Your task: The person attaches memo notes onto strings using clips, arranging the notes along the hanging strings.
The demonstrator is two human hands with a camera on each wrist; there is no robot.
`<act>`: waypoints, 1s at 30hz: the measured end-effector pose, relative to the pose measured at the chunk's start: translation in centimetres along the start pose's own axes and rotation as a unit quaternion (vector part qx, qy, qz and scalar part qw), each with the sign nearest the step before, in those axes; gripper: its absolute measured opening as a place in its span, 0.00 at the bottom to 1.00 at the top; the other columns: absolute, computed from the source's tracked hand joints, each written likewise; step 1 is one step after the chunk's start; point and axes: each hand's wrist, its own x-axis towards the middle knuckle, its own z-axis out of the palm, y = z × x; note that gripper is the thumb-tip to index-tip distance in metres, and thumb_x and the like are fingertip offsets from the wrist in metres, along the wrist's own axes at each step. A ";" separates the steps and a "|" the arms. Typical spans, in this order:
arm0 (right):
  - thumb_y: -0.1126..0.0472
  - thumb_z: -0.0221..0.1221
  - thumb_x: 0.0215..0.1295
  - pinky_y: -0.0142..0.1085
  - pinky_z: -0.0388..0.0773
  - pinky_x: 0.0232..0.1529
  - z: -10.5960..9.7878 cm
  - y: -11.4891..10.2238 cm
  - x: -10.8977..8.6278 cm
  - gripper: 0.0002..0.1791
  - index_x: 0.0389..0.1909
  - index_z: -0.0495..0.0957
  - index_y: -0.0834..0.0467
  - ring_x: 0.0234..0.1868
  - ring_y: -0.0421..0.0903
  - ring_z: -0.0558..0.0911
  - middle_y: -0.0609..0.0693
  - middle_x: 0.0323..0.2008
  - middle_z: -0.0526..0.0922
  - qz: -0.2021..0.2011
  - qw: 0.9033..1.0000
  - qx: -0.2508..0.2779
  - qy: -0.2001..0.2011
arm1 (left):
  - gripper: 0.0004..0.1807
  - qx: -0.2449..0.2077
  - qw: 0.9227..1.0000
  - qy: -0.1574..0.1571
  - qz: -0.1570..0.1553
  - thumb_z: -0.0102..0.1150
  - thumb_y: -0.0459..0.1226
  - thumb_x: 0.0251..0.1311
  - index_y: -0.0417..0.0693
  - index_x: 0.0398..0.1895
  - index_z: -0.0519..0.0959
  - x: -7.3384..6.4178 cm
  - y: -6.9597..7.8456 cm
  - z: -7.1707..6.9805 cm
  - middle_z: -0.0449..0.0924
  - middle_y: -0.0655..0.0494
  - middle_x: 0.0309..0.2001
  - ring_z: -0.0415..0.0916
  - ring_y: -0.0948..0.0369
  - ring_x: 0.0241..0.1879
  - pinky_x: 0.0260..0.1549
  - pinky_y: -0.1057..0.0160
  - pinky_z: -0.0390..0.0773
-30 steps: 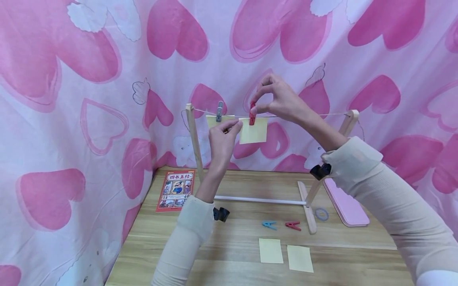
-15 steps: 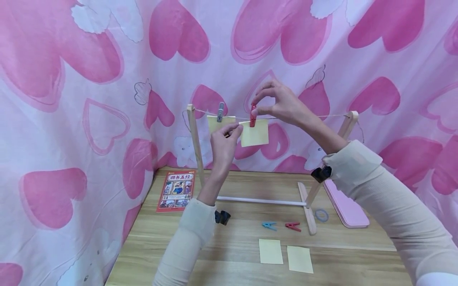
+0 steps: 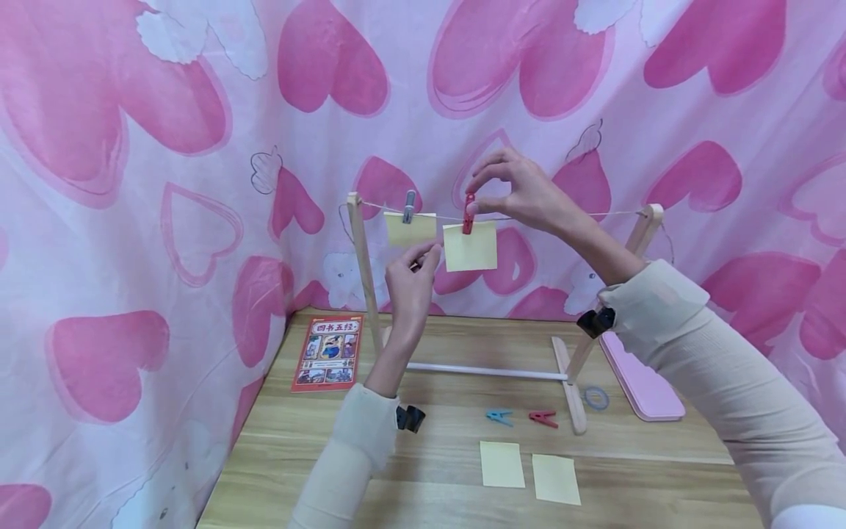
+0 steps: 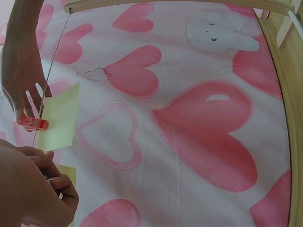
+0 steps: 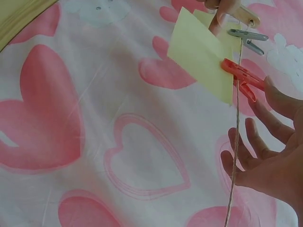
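Observation:
A yellow sticky note hangs from the string, with a red clothespin over its top edge. My right hand pinches the clothespin's handles between thumb and index finger; the other fingers spread beside the string in the right wrist view. The handles stand apart and the clip's nose is on the paper. My left hand is just below and left of that note, fingers loosely curled, fingertips close by its left edge. Behind it another yellow note hangs under a grey clothespin.
The string runs between two wooden posts joined low down by a white rod. On the table lie a blue clothespin, a red one, two yellow notes, a grey ring, a pink case and a booklet.
My left hand has come off the note's upper left corner and dropped slightly. The right hand stays on the red clothespin, lowered a little early on.

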 end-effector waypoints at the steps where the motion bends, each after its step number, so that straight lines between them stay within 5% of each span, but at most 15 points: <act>1: 0.64 0.73 0.69 0.62 0.70 0.73 0.0 0.0 -0.1 0.17 0.55 0.88 0.67 0.71 0.60 0.72 0.64 0.64 0.79 0.001 1.000 -0.001 0.000 | 0.12 -0.001 1.000 -0.001 0.000 0.66 0.36 0.77 0.39 0.53 0.91 0.0 -0.1 0.0 0.73 0.62 0.26 0.66 0.67 0.25 0.23 0.71 0.64; 7: 0.64 0.73 0.70 0.60 0.72 0.72 -0.4 0.1 -1.0 0.19 0.58 0.87 0.67 0.70 0.58 0.74 0.62 0.64 0.81 -0.003 1.000 0.011 0.021 | 0.11 -0.011 1.000 -0.004 -0.005 0.65 0.36 0.78 0.40 0.53 0.92 0.1 -0.3 0.2 0.73 0.59 0.26 0.66 0.67 0.24 0.21 0.72 0.62; 13: 0.65 0.71 0.72 0.59 0.74 0.69 -0.7 -0.2 -3.7 0.16 0.57 0.87 0.66 0.68 0.57 0.77 0.61 0.60 0.83 -0.053 0.996 0.005 0.067 | 0.10 -0.017 1.000 -0.007 -0.011 0.66 0.35 0.77 0.40 0.52 0.92 0.0 -0.5 0.2 0.74 0.58 0.26 0.67 0.67 0.24 0.21 0.73 0.64; 21: 0.72 0.71 0.69 0.26 0.74 0.66 0.0 -0.7 -8.7 0.16 0.56 0.87 0.65 0.61 0.56 0.84 0.59 0.57 0.87 -0.142 0.984 0.002 0.105 | 0.10 0.004 1.000 -0.016 -0.006 0.66 0.37 0.78 0.41 0.51 0.92 -0.7 -1.2 -0.2 0.75 0.62 0.25 0.68 0.67 0.25 0.23 0.73 0.65; 27: 0.56 0.61 0.84 0.20 0.77 0.62 2.6 1.3 -13.0 0.16 0.53 0.87 0.67 0.51 0.58 0.89 0.60 0.53 0.89 -0.251 0.964 -0.005 0.090 | 0.14 0.069 0.994 -0.075 0.029 0.58 0.36 0.83 0.36 0.49 0.91 -2.4 -2.6 -1.2 0.83 0.48 0.27 0.77 0.62 0.25 0.22 0.71 0.72; 30: 0.47 0.51 0.88 0.20 0.76 0.65 4.5 2.9 -15.2 0.27 0.54 0.87 0.67 0.54 0.57 0.87 0.62 0.56 0.87 -0.266 0.960 -0.025 0.087 | 0.14 0.154 0.978 -0.108 0.089 0.57 0.35 0.83 0.35 0.51 0.90 -3.8 -4.5 -2.1 0.91 0.42 0.38 0.89 0.53 0.36 0.36 0.63 0.87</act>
